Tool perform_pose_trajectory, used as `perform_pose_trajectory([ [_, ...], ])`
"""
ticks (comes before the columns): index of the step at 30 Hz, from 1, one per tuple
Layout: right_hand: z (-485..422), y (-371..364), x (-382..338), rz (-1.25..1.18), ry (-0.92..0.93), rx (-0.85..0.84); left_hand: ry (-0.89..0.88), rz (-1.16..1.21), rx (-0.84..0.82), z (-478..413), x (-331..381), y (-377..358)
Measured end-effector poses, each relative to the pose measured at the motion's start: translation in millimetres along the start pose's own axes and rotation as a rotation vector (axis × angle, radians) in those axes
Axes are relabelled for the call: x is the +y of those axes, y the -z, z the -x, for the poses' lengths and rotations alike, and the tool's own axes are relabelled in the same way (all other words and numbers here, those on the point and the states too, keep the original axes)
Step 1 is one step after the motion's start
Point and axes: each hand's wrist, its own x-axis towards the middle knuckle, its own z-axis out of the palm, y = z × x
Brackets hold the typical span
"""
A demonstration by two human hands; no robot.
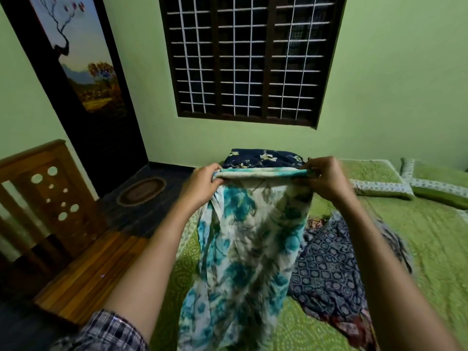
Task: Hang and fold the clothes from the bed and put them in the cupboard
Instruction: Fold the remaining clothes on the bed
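Midway through sorting laundry, a person stands at the edge of a bed (430, 249) covered in a green quilt and lifts a teal-flowered white garment (248, 236) by its top edge. The left hand (202, 184) and right hand (326, 181) each pinch one end of that edge with fingers curled over the cloth. The band is pulled taut between them and the rest hangs straight down in front of the quilt, its lower end passing out of view. Holding it high and stretched this way lets the fabric fall flat and shows its shape (probably the step before a first fold or a hanger, though no hanger is in sight). Just to the right, a dark blue patterned garment (329, 269) lies rumpled on the quilt, apparently waiting its turn. A navy floral cushion (263, 158) sits behind the raised cloth near the wall, below a barred window (250, 59), with green pillows (440, 183) at far right. Whether the tall dark panel (83, 72) at left, painted with a landscape, belongs to the cupboard cannot be told.
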Motion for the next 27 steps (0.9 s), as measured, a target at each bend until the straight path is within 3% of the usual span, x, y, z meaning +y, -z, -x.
perform_pose_trajectory([
  [3,-56.4,-42.2,23.9,0.122,-0.082,0.094,0.062,-0.207,0.059,-52.1,-21.6,-23.4],
  [5,-85.4,-65.2,39.0,0.129,-0.145,0.114,0.075,-0.147,0.035,-81.5,-31.5,-40.5],
  [7,-120.2,-84.1,48.9,-0.040,-0.253,0.090,0.127,0.126,0.013,-126.5,-44.2,-66.1],
  [9,-151.5,-96.8,54.7,-0.300,-0.319,0.063,0.290,0.507,-0.041,-172.3,-52.5,-85.9],
  [11,-180.0,-102.0,60.1,-0.405,-0.278,0.119,0.398,0.834,-0.089,-214.8,-55.0,-100.1],
  [13,-197.9,-101.7,58.9,-0.462,-0.208,0.192,0.340,0.934,-0.048,-242.9,-55.0,-103.6],
  [16,-210.4,-100.8,57.1,-0.532,-0.145,0.296,0.128,0.877,0.059,-269.7,-59.0,-105.3],
  [19,-202.8,-109.0,64.2,-0.561,-0.111,0.335,-0.003,0.822,0.058,-271.5,-73.3,-115.5],
  [23,-162.3,-138.5,88.2,-0.558,-0.188,0.276,-0.011,0.747,-0.073,-237.5,-106.0,-146.7],
  [27,-103.4,-185.0,125.6,-0.454,-0.310,0.121,0.097,0.655,-0.199,-174.5,-161.5,-201.4],
])
